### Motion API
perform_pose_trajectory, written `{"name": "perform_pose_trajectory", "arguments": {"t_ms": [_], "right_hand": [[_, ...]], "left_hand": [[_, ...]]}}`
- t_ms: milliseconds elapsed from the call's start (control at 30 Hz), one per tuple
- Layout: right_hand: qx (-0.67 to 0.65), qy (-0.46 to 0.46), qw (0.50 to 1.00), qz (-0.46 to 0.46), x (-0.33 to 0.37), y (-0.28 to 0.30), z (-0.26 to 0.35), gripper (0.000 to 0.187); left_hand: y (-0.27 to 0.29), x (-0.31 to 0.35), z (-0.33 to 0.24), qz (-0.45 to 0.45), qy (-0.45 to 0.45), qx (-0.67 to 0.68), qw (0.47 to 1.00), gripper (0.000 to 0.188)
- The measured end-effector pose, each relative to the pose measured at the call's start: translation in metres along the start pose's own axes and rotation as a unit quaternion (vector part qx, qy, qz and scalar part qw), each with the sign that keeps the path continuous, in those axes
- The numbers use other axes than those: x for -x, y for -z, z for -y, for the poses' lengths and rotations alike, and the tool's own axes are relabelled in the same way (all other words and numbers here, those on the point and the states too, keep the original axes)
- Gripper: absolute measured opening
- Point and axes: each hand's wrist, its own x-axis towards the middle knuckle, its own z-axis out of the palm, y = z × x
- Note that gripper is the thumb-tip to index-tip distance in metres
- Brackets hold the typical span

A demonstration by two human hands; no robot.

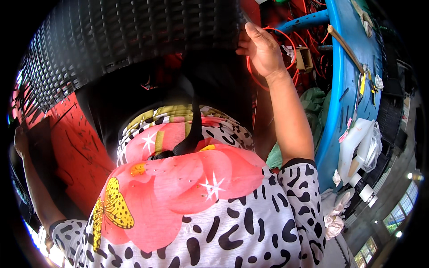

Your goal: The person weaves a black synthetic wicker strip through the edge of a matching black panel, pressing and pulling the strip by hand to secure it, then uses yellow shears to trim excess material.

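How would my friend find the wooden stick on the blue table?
Look right of the person's right hand for the big blue table. In the upper part of the picture, the wooden stick slants across it, one end reaching its left edge. It's slim, plain and brown, unlike the yellow-and-black tool just below it in the picture.

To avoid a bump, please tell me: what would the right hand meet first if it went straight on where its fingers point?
Most likely the black woven panel, near its right side; the right hand may be touching it, depth being unclear.
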Motion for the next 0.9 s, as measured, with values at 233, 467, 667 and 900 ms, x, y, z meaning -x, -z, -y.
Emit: {"name": "perform_pose_trajectory", "arguments": {"t_ms": [233, 467, 667, 900], "right_hand": [[0.150, 0.069, 0.986, -0.021, -0.001, -0.004, -0.006, 0.040], [0.138, 0.111, 0.984, -0.028, -0.002, -0.005, -0.007, 0.043], [0.061, 0.054, 0.995, -0.050, -0.003, -0.002, -0.009, 0.034], [0.077, 0.176, 0.974, -0.121, 0.022, -0.007, -0.029, 0.018]], "left_hand": [[0.003, 0.011, -0.020, 0.022, 0.052, 0.045, 0.997, 0.033], [0.008, 0.006, -0.030, 0.040, 0.051, 0.041, 0.997, 0.032], [0.023, 0.013, -0.049, 0.048, 0.093, 0.029, 0.994, 0.036], [0.044, 0.030, -0.082, 0.058, 0.110, 0.029, 0.992, 0.032]]}}
